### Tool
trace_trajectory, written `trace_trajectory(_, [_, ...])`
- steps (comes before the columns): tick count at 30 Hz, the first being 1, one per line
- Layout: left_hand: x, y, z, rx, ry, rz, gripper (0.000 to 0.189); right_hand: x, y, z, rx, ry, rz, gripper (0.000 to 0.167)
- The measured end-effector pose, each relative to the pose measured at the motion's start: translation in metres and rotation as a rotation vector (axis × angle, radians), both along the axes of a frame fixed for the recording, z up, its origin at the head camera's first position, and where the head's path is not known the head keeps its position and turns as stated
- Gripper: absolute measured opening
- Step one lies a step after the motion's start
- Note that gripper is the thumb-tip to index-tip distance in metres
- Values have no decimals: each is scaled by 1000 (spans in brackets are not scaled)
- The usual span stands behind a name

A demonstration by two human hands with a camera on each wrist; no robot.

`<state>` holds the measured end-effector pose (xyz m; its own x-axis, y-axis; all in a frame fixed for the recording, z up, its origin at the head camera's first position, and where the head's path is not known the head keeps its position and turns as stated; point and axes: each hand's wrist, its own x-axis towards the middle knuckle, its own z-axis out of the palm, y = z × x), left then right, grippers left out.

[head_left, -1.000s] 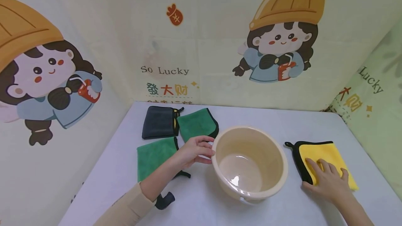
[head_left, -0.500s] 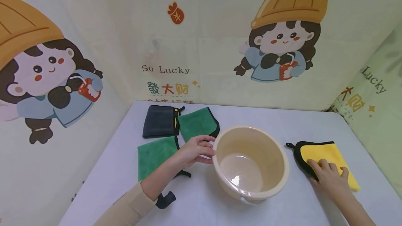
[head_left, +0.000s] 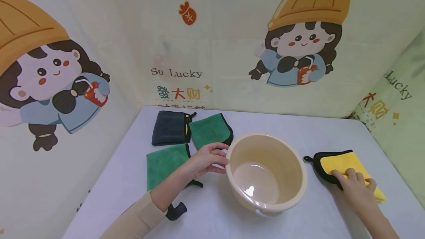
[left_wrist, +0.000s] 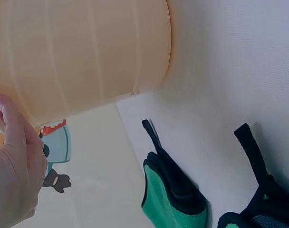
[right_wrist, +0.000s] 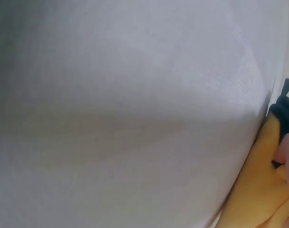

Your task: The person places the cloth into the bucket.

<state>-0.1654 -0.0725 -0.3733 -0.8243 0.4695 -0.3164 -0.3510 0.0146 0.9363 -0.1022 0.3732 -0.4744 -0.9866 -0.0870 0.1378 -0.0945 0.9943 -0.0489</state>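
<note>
In the head view, a cream plastic bucket stands upright in the middle of the white table. My left hand holds its left rim with bent fingers, and the left wrist view shows the fingers against the bucket's ribbed outer wall. To the right lies a folded yellow towel with black edging and a hanging loop. My right hand grips it from above, thumb at the near edge, the cloth bunching under the fingers. In the right wrist view, part of the yellow towel shows at the right edge.
Left of the bucket lie a dark grey folded towel and two green towels, one farther back and one partly under my left forearm. A black strip sticks out near the sleeve. Printed cloth hangs behind the table.
My right hand has shifted slightly right and its fingers have drawn in on the yellow towel, whose near edge is now bunched and lifted. The left hand stays on the bucket rim.
</note>
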Motion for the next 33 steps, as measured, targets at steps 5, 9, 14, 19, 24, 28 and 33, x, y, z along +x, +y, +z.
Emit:
trace_trajectory(5, [-1,0,0,6,-10,-9,43,0,3,7,-45,109,17,43])
trace_trajectory(9, [-1,0,-1,6,-11,-14,44,-3,2,17,-77,205,40,45])
trace_trajectory(14, [-1,-1,-2,8,-12,-9,44,-8,-7,36,-102,315,54,46])
trace_trajectory(19, [-1,-1,-2,15,-17,-9,44,-12,-17,59,-94,429,111,15])
trace_trajectory(24, [-2,-2,-2,16,-21,-12,45,-13,-28,81,-85,548,181,53])
trace_trajectory(28, [-2,-1,-2,24,-26,-15,44,-13,-38,97,-70,616,243,60])
trace_trajectory(33, [-1,-1,-1,25,-26,-13,44,-11,-51,113,-78,679,335,53])
